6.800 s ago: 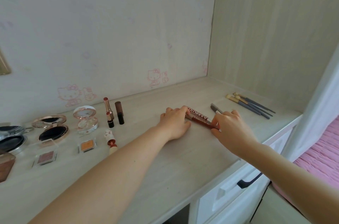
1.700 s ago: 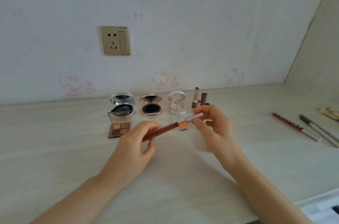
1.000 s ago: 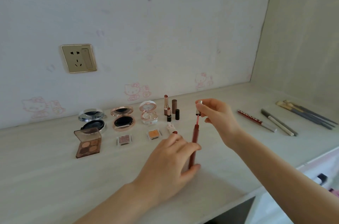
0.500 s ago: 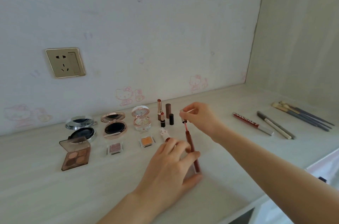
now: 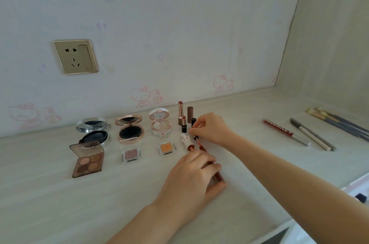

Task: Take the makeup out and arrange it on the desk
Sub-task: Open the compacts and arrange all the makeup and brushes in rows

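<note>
Left hand: my left hand (image 5: 191,175) curls round the dark red lip-gloss tube (image 5: 219,177), which lies on the pale wood-grain surface (image 5: 50,203).
Right hand: my right hand (image 5: 211,127) pinches the thin red wand (image 5: 198,141) at the tube's 11 o'clock end.
Tube place: 5 o'clock from the standing lipsticks (image 5: 183,123).
Care: I'd pin the tube and steer the wand clear of the lipsticks.

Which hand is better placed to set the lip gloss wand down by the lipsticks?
Right. The right hand pinches the wand beside the lipsticks; the left hand holds the tube against the desk.
</note>
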Tool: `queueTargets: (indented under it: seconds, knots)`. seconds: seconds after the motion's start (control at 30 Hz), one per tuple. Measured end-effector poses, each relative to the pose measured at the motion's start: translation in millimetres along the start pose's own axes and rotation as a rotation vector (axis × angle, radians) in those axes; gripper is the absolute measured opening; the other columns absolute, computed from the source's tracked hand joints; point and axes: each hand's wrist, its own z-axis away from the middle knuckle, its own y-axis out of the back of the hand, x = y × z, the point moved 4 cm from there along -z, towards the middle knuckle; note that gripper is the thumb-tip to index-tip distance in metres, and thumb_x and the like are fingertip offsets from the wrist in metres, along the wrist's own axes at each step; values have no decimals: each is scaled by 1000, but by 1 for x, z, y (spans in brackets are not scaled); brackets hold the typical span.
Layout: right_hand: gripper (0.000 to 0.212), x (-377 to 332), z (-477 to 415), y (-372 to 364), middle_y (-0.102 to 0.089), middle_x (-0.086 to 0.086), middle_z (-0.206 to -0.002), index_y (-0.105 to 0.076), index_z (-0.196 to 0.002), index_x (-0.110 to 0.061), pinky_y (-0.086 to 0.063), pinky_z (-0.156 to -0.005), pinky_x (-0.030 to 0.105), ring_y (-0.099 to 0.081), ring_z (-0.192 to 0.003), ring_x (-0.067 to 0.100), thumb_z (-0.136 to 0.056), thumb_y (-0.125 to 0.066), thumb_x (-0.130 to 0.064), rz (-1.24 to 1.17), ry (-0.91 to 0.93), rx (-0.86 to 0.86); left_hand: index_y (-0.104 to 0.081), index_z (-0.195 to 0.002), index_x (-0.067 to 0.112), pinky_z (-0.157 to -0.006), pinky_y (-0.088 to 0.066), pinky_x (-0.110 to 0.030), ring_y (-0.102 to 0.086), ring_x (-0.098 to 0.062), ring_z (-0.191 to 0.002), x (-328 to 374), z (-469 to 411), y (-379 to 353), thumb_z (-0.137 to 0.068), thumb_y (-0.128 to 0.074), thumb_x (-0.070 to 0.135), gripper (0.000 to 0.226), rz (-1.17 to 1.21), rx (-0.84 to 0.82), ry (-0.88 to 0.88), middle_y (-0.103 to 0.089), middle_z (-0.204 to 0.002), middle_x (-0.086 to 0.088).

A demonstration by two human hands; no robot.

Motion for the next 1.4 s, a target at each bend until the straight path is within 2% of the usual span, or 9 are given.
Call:
queueTargets:
  seconds: [0.17, 0.3, 0.57, 0.7, 0.8, 0.9, 1.13, 1.27, 1.4]
  knots:
    - [20, 1, -1, -3, -71, 1, -85, -74, -89, -12, -45, -70, 20, -62, -85, 13, -82, -69, -29, 31, 25, -28, -69, -103, 23, -94, -34, -18, -54, -8, -102, 0, 0, 0, -84, -55, 48, 34, 36, -34, 26, -62, -106, 11]
    - [26, 2, 1, 2, -64, 0, -71, -72, -81, -10, -36, -56, 18, -54, -72, 14, -86, -64, -34, 43, 25, -44, -68, -105, 22, -97, -32, -19, -52, -9, -106, -1, 0, -1, -85, -53, 48, 36, 58, -45, 35, -61, -109, 10]
    - [18, 20, 17, 32, -72, -5, -90, -72, -96, -18, -50, -77, 23, -63, -90, 11, -88, -56, -21, 12, 1, -61, -65, -115, 24, -103, -29, -15, -43, -5, -118, 0, 0, 1, -87, -50, 52, 43, 75, -70, 43, -57, -119, 12]
    - [19, 32, 37, 59, -72, -5, -97, -70, -102, -22, -48, -84, 23, -63, -96, 11, -89, -57, -24, 139, 34, -3, -63, -118, 24, -104, -28, -17, -39, -6, -121, 5, -2, 3, -89, -44, 56, 47, 6, -76, -20, -57, -121, 12]
    - [21, 48, 56, 82, -69, -7, -98, -68, -108, -22, -40, -81, 16, -60, -92, 8, -92, -55, -25, 268, 81, 35, -61, -122, 22, -103, -32, -23, -38, -7, -122, 12, -17, 6, -91, -36, 57, 54, 39, -119, -42, -57, -120, 11]
    - [21, 72, 71, 102, -63, -16, -96, -65, -110, -28, -48, -86, 27, -60, -95, 10, -92, -52, -30, 342, 74, 81, -57, -126, 21, -104, -35, -29, -36, -7, -125, 21, -44, 3, -93, -35, 55, 53, 50, -188, -41, -55, -123, 10]
    - [27, 117, 95, 143, -60, 0, -116, -64, -116, -22, -38, -93, 29, -49, -110, 21, -93, -51, -23, 513, 39, 234, -61, -121, 17, -103, -34, -29, -42, -13, -123, 35, -118, -44, -97, -44, 43, 39, 254, -268, 107, -58, -125, 2]
    - [29, 137, 105, 161, -57, 1, -122, -61, -121, -22, -36, -96, 33, -43, -117, 24, -93, -50, -24, 555, -23, 267, -60, -124, 15, -101, -32, -25, -46, -19, -126, 42, -156, -78, -96, -49, 38, 38, 350, -271, 222, -58, -131, -3]
    - [33, 153, 109, 170, -53, 1, -128, -57, -126, -22, -34, -101, 34, -35, -124, 25, -96, -46, -31, 603, -67, 257, -51, -133, 13, -107, -31, -30, -41, -27, -130, 37, -185, -110, -95, -50, 35, 44, 319, -289, 307, -52, -137, -11]
